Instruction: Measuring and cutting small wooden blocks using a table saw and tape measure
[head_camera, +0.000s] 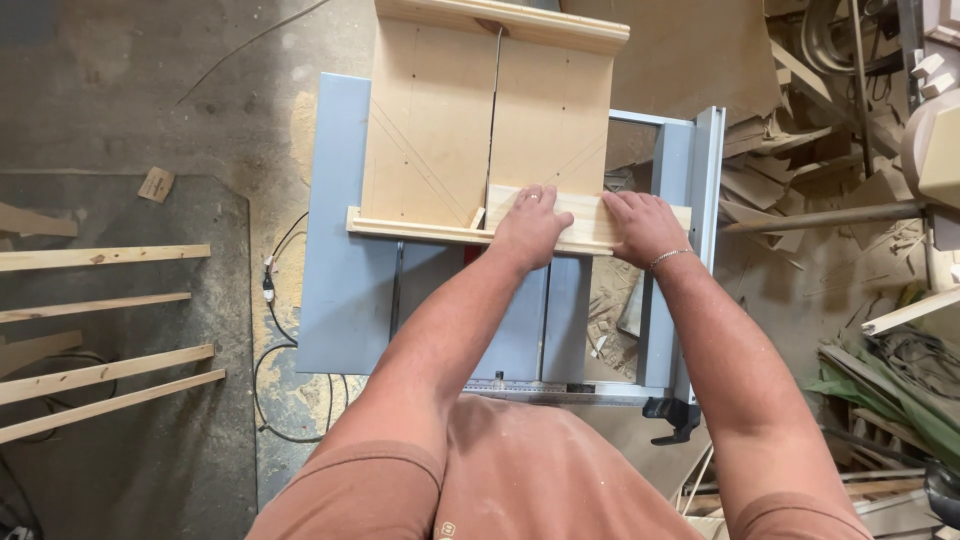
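On the grey saw table (340, 250), mid-frame, you've got a plywood sled (440, 120) w/ a kerf slot running down its centre. Wood strip (580, 215) lies across the sled's near end, flat, tight against the near fence rail (410, 230), mostly right of the slot. Your left hand (530, 225) sits palm-down on the strip's left end, fingers spread flat, pressing, not pinching; fingertips reach just past the strip's far edge, right next to the slot. Your right hand (640, 225) is flat on the strip too, fingers together-ish and pointing left, near the strip's right end, which pokes out past the hand. Hands are near each other, not touching, strip showing between them. Loose battens (100, 375) lie on the floor mat, well apart to your left; offcut pile (800, 150) to the right.
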